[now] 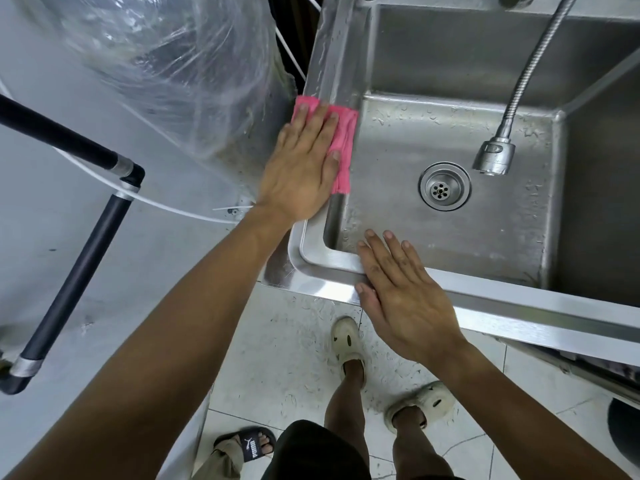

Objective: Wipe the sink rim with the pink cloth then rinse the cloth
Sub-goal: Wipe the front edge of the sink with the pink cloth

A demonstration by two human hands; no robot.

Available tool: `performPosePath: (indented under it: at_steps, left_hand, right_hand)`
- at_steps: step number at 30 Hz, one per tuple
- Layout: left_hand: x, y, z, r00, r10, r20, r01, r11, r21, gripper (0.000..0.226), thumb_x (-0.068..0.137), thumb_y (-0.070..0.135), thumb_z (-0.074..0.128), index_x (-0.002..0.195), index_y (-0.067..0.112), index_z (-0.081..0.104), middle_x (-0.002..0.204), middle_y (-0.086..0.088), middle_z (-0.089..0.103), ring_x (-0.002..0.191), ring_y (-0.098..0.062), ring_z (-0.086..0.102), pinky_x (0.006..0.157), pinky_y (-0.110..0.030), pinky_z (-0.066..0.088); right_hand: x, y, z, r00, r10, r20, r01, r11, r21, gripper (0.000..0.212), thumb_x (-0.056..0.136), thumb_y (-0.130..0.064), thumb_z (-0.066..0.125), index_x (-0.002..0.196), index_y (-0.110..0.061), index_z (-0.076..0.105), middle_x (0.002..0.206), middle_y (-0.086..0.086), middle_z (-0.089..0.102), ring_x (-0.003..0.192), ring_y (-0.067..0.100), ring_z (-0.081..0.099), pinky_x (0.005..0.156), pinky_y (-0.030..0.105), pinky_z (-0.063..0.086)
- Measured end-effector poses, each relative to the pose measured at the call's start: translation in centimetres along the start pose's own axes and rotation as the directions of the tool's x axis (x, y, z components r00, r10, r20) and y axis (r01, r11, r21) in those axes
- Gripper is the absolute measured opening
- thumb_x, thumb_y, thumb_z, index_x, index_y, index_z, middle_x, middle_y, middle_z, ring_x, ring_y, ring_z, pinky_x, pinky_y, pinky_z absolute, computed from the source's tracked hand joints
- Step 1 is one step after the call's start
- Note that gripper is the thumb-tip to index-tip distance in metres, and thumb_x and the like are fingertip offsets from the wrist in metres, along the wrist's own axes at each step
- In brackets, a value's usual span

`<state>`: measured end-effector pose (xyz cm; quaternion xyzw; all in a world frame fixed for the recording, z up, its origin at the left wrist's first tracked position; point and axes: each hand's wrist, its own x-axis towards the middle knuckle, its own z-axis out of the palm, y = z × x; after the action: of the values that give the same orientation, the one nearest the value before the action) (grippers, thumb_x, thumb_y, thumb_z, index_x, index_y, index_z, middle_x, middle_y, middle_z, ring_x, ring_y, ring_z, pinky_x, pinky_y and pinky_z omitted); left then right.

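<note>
Left hand [301, 168] lay flat on the folded pink cloth [341, 147], fingers [320, 123] straight and slightly spread, pressing the cloth onto the left rim of the stainless steel sink [332, 64]. Cloth draped across the rim, its right edge hanging over the inner wall of the basin; position roughly midway along the left rim. Rim surface far of the cloth showed water droplets.

Right hand [401, 289] rested palm-down on the near rim close to the near-left corner, fingers straight and loosely spread, tips reaching over the basin edge, holding nothing.

Round metal drain strainer [444, 186] sat in the wet basin floor. Flexible metal spray faucet head [493, 155] hung just right of and above the drain. Clear crumpled plastic bag [166, 64] stood left of the sink, beside the cloth
</note>
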<state>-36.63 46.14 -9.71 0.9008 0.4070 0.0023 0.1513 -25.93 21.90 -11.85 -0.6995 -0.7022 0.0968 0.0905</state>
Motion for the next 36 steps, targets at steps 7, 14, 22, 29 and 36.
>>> performPosePath:
  at_steps: [7, 14, 22, 29, 36]
  left_hand:
    - [-2.5, -1.5, 0.4, 0.995, 0.1, 0.008, -0.1, 0.995, -0.021, 0.057, 0.11, 0.037, 0.024, 0.162, 0.014, 0.022, 0.172, -0.003, 0.011, 0.159, -0.024, -0.001, 0.128, -0.047, 0.006]
    - [5.1, -2.5, -1.7, 0.982, 0.167, 0.082, -0.171, 0.985, 0.039, 0.059, 0.111, 0.041, 0.018, 0.164, 0.019, 0.012, 0.173, -0.006, -0.003, 0.158, -0.024, -0.011, 0.125, -0.041, -0.003]
    - [5.4, -2.5, -1.4, 0.986, 0.147, 0.081, -0.154, 0.984, 0.093, 0.06, 0.11, 0.042, 0.016, 0.164, 0.017, 0.009, 0.172, -0.005, -0.001, 0.158, -0.024, -0.011, 0.126, -0.039, -0.007]
    - [9.4, -1.8, -2.0, 0.995, 0.098, 0.031, -0.1, 0.992, 0.074, 0.061, 0.11, 0.04, 0.016, 0.164, 0.014, 0.011, 0.173, -0.006, 0.001, 0.158, -0.026, -0.008, 0.129, -0.044, -0.001]
    - [0.0, -1.8, 0.1, 0.996, 0.091, 0.015, -0.091, 0.996, -0.014, 0.057, 0.112, 0.038, 0.021, 0.163, 0.016, 0.015, 0.172, -0.002, 0.001, 0.158, -0.02, -0.011, 0.126, -0.038, -0.006]
  right_hand:
    - [3.7, -3.2, 1.1, 0.995, -0.096, -0.026, 0.097, 0.993, 0.074, 0.056, 0.114, -0.034, 0.028, 0.161, -0.005, 0.032, 0.17, 0.013, 0.025, 0.16, 0.026, 0.018, 0.129, 0.047, 0.024]
    - [6.9, -5.2, 2.1, 0.999, 0.015, 0.038, -0.019, 0.994, 0.104, 0.066, 0.112, -0.046, 0.023, 0.164, -0.005, 0.021, 0.173, 0.013, 0.011, 0.162, 0.027, 0.007, 0.131, 0.047, 0.017]
    - [7.9, -5.8, 2.2, 0.998, 0.058, 0.037, -0.062, 0.991, 0.123, 0.072, 0.111, -0.048, 0.033, 0.164, -0.003, 0.016, 0.174, 0.014, 0.01, 0.162, 0.027, 0.004, 0.131, 0.047, 0.016]
    - [7.9, -5.8, 2.0, 0.993, 0.057, 0.102, -0.069, 0.991, 0.118, 0.072, 0.111, -0.051, 0.027, 0.166, -0.007, 0.009, 0.175, 0.01, 0.003, 0.162, 0.024, -0.003, 0.132, 0.045, 0.012]
    - [8.0, -5.7, 1.9, 0.991, 0.045, 0.123, -0.062, 0.989, 0.135, 0.071, 0.111, -0.05, 0.025, 0.165, -0.006, 0.013, 0.174, 0.013, 0.01, 0.162, 0.025, 0.001, 0.131, 0.046, 0.016]
